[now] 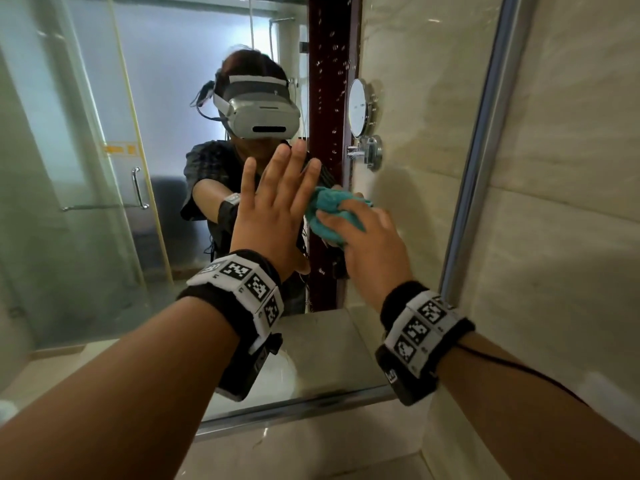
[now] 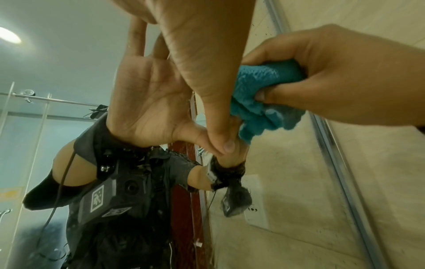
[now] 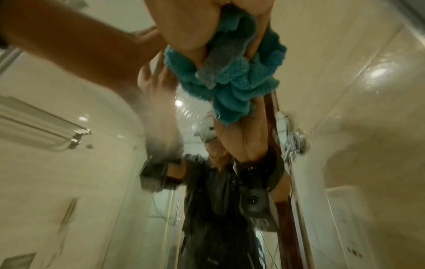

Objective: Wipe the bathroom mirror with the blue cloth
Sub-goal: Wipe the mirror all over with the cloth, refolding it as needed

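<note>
The big wall mirror (image 1: 86, 168) fills the head view, framed in metal on the right and bottom. My right hand (image 1: 363, 233) grips the bunched blue cloth (image 1: 329, 209) and presses it against the glass near the middle. In the right wrist view the blue cloth (image 3: 230, 76) bulges out below my fingers. The left wrist view shows the blue cloth (image 2: 264, 102) held in my right hand (image 2: 333, 76). My left hand (image 1: 277, 202) lies flat on the mirror just left of the cloth, fingers straight and spread; its thumb (image 2: 214, 81) touches the glass.
The mirror's metal frame (image 1: 485, 150) runs down the right, with beige marble wall (image 1: 571, 202) beyond it. A stone ledge (image 1: 311, 452) lies under the bottom edge. Water droplets (image 1: 332, 64) speck the glass above the cloth. Reflected are a glass shower door and a round shaving mirror.
</note>
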The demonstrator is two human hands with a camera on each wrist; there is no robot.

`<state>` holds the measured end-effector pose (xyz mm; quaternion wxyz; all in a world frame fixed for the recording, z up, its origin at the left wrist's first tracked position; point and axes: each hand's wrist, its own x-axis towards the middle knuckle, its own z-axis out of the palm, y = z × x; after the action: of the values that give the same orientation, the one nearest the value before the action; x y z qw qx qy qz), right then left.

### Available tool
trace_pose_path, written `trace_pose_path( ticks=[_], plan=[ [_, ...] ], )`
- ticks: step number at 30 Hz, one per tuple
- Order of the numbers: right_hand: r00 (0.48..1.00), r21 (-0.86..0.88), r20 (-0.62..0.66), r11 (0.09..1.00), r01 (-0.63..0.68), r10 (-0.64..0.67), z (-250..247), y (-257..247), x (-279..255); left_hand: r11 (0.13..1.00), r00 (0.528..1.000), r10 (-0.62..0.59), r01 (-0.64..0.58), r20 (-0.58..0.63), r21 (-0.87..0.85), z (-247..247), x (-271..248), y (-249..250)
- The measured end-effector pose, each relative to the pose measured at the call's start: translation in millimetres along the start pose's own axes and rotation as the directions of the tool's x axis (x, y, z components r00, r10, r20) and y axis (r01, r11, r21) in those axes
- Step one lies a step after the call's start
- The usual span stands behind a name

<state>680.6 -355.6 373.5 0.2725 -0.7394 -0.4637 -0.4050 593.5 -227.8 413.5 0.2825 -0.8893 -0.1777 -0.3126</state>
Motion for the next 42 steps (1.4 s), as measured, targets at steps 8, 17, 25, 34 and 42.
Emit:
trace_pose_path(
  ticks=[8,17,25,34,42],
  plan=[
    [0.948,0.062,-0.257,0.982,-0.178,0.188,-33,14,68,1.000,1.000,-0.007,0.007,0.006,0.022,1,-1,1],
    [0.992,-0.016,0.017,0.992,0.124,-0.124,-16,19,14,0.999,1.000,-0.011,0.011,0.001,0.031,-2,-1,2],
    [0.967,0.042,-0.191,0.986,-0.164,0.169,-4,41,27,1.000,1.000,-0.005,0.005,0.001,0.016,3,0,1],
    [0.901,0.114,-0.290,0.947,-0.301,0.322,-44,78,45,1.000,1.000,-0.010,0.010,0.013,0.015,2,1,1],
    [0.847,0.061,-0.317,0.900,-0.431,0.427,-22,75,1,1.000,1.000,-0.006,0.006,0.000,0.017,3,1,1]
  ],
)
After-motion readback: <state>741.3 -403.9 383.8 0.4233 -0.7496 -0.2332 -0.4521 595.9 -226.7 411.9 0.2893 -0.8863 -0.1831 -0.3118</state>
